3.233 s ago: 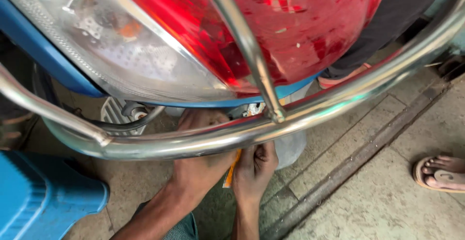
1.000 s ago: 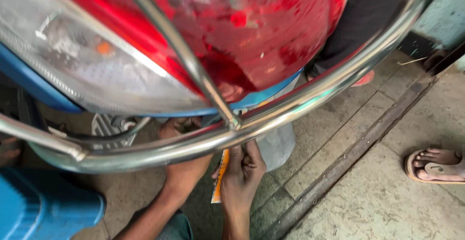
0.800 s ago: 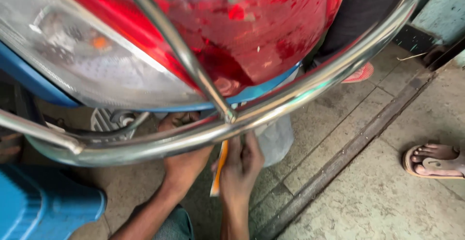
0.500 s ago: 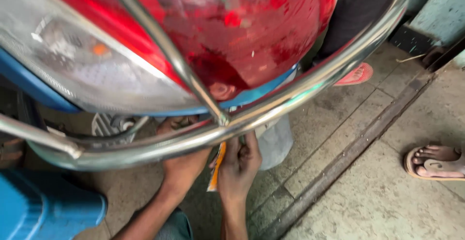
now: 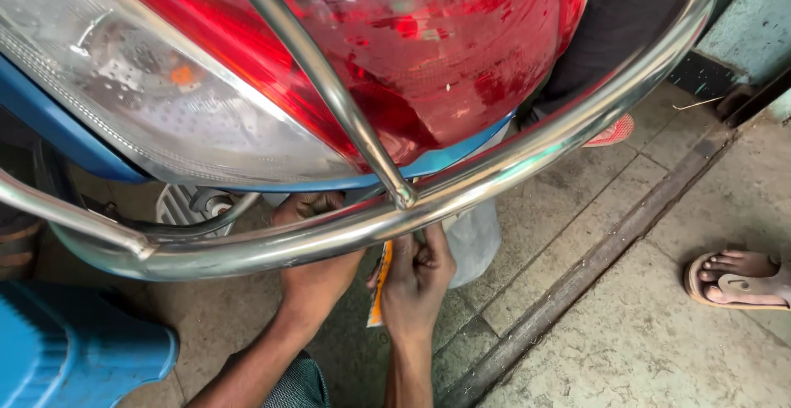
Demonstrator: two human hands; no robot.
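Below the curved chrome guard rail [image 5: 511,165], two hands are seen reaching up under the rear of a blue vehicle, whose large red and clear tail lamp [image 5: 346,53] fills the top of the view. The right hand [image 5: 416,280] is closed around a thin orange-handled tool [image 5: 377,297], of which only a narrow strip of handle shows beside the palm; its tip is hidden behind the rail. The left hand [image 5: 317,260] is pressed up just beside it, with the fingers curled out of sight behind the rail, so whether anything is gripped there cannot be told. The tool sits between the two hands, near the middle of the scene, just under the point where an upright chrome bar [image 5: 329,86] joins the rail.

The tool is judged to be light and stiff, its slim handle likely smooth and liable to slip if only pinched, so a full wrap low on the orange part seems the soundest hold. The lamp cover looks like brittle plastic and would be better left unleaned on, while the rail appears rigid enough to brace against.

At the near left a blue plastic stool [image 5: 74,350] is seen, and at the far right a sandalled foot [image 5: 741,280] of another person rests on the concrete floor [image 5: 643,334].
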